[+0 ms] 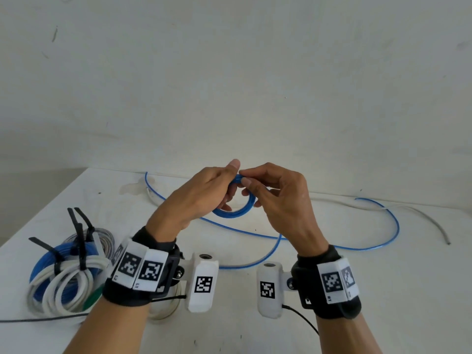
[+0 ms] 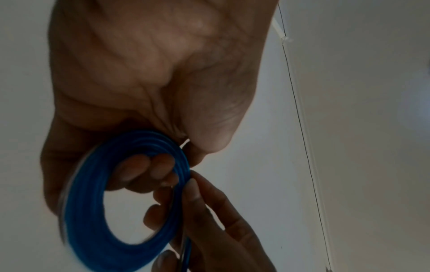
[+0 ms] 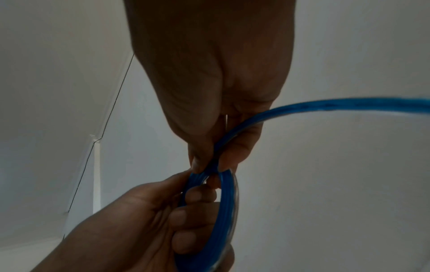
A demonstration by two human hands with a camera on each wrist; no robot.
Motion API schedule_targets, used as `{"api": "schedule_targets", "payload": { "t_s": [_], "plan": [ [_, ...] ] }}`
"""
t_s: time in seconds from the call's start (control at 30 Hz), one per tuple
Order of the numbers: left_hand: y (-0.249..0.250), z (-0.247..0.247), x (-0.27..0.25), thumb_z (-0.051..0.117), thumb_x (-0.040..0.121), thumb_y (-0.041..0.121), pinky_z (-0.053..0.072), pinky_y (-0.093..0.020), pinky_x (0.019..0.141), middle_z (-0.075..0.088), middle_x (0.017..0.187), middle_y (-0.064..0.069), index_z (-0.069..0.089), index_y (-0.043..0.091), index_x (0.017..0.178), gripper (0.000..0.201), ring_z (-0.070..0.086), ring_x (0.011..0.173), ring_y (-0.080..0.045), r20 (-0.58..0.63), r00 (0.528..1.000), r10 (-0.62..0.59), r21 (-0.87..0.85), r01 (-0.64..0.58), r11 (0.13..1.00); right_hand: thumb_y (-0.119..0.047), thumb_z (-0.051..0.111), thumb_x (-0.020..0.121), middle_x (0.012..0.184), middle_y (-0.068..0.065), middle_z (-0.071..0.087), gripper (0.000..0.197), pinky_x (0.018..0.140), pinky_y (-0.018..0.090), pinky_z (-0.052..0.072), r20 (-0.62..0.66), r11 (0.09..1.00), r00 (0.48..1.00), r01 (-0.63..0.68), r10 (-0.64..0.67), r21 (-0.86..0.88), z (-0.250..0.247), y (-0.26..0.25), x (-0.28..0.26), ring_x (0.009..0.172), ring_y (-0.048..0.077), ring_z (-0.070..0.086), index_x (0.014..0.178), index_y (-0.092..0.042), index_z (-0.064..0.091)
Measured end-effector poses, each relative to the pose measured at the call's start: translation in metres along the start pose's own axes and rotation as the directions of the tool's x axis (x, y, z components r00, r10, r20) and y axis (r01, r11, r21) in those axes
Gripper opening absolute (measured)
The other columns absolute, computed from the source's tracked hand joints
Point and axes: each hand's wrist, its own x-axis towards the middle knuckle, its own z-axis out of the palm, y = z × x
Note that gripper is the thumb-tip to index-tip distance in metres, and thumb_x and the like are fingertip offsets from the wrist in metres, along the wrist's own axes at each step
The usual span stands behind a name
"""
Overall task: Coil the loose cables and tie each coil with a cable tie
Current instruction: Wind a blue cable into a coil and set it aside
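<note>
Left hand [image 1: 196, 198] grips a small blue coil [image 1: 236, 209] above the tabletop [image 1: 383, 290], its fingers [image 2: 149, 169] curled through the ring; right hand [image 1: 278, 198] pinches the blue cable [image 3: 325, 105] at the coil's top, turns too blurred to count. The cable's loose tail [image 1: 370, 241] loops far right beside one grey cable [image 1: 429, 221]. Near left lies a tied bundle [image 1: 69, 274] of blue, white and grey coils with four black cable ties [image 1: 81, 241], partly hidden by the left wrist.

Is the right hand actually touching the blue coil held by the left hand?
Touching. In the right wrist view, the right hand pinches the strand where it meets the blue coil, which the left hand grips with fingers through the loop.
</note>
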Motion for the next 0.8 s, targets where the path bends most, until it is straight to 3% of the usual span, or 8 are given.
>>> {"api": "schedule_targets", "payload": {
  "t_s": [0.13,0.27,0.47,0.63,0.73,0.8],
  "plan": [
    [0.002,-0.001,0.000,0.040,0.106,0.046,0.054,-0.032,0.076,0.040,0.054,0.012,0.059,0.008,0.076,0.052,0.044,0.047,-0.005,-0.032,0.999,-0.001,-0.158,-0.004,0.987,-0.008,0.065,0.098,0.092,-0.003,0.078,0.015,0.062,0.025,0.059,-0.009,0.998,1.000,0.005,-0.005,0.055,0.002,-0.004,0.000,0.083,0.018,0.075,0.106,-0.015,0.075],
    [0.006,-0.007,-0.002,0.040,0.108,0.040,0.047,-0.034,0.070,0.029,0.054,0.006,0.042,0.017,0.065,0.049,0.030,0.049,-0.012,-0.056,0.998,0.001,-0.376,-0.022,0.926,-0.009,0.060,0.101,0.098,0.005,0.078,0.019,0.063,0.030,0.060,-0.044,0.973,0.997,-0.056,0.067,0.222,0.006,-0.009,0.000,0.085,0.021,0.077,0.115,-0.014,0.072],
    [0.015,-0.005,-0.005,0.037,0.109,0.036,0.044,-0.031,0.065,0.024,0.053,0.005,0.038,0.017,0.065,0.048,0.023,0.051,-0.014,-0.126,0.992,-0.017,-0.577,-0.060,0.815,-0.012,0.066,0.097,0.095,0.014,0.077,0.013,0.060,0.028,0.059,-0.184,0.892,0.970,-0.058,0.156,0.449,0.022,-0.017,-0.005,0.088,0.025,0.077,0.103,-0.001,0.068],
    [0.012,-0.002,-0.003,0.035,0.109,0.035,0.050,-0.031,0.068,0.028,0.056,0.000,0.046,0.014,0.067,0.049,0.031,0.052,-0.015,-0.106,0.994,0.003,-0.591,-0.065,0.804,-0.011,0.070,0.093,0.092,0.013,0.078,0.013,0.058,0.028,0.057,-0.225,0.894,0.962,-0.042,0.158,0.446,0.024,-0.017,-0.004,0.082,0.025,0.077,0.105,-0.005,0.070],
    [0.010,-0.007,-0.002,0.034,0.107,0.023,0.054,-0.038,0.078,0.056,0.062,-0.008,0.064,0.007,0.079,0.044,0.055,0.061,-0.019,-0.076,0.997,0.007,-0.443,-0.040,0.896,-0.009,0.070,0.094,0.089,0.008,0.078,0.008,0.056,0.026,0.055,-0.201,0.953,0.976,-0.020,0.085,0.302,0.010,-0.012,0.000,0.077,0.024,0.075,0.101,-0.010,0.073],
    [0.008,-0.009,-0.004,0.035,0.107,0.023,0.054,-0.041,0.082,0.064,0.068,-0.011,0.070,0.008,0.088,0.043,0.062,0.068,-0.022,-0.019,1.000,0.010,-0.355,-0.017,0.935,-0.009,0.070,0.094,0.086,0.000,0.078,0.008,0.055,0.025,0.054,-0.139,0.985,0.989,-0.019,0.043,0.174,0.001,-0.009,0.001,0.075,0.020,0.074,0.098,-0.014,0.075]
  ]
}}
